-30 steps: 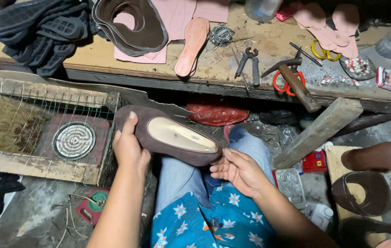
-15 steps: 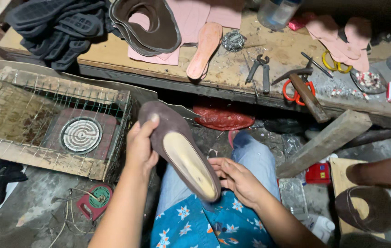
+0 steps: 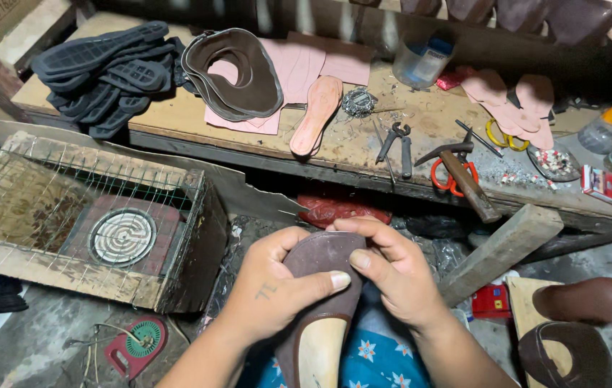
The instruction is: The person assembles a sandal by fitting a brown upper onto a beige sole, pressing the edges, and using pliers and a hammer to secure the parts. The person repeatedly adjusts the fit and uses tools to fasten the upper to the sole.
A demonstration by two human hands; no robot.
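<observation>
Shoe: a brown suede shoe upper on a pale last (image 3: pixel 324 302) stands at the lower centre of the frame, toe end up, the tan underside of the last facing the camera lower down.
Left hand: the left hand (image 3: pixel 274 291) wraps the shoe's left flank, its thumb laid across the front of the suede, closed in a grip on it.
Right hand: the right hand (image 3: pixel 396 276) clasps the toe from the right, fingers curled over the top edge, thumb pressed to the suede just beside the left thumb.
Shoe to hands: it sits between both palms, touching both, with the toe hidden under the right fingers.
Lap: blue flowered cloth (image 3: pixel 381 359) shows below the hands.
Left of frame: a wire-covered wooden box with a coil heater (image 3: pixel 121 236) inside.
Bench, upper frame: a stack of black soles (image 3: pixel 101 68), brown cut uppers (image 3: pixel 238 72), a pink insole (image 3: pixel 317 115), pliers (image 3: pixel 396 144) and a hammer (image 3: pixel 464 179).
Lower right: another brown shoe (image 3: pixel 564 356).
</observation>
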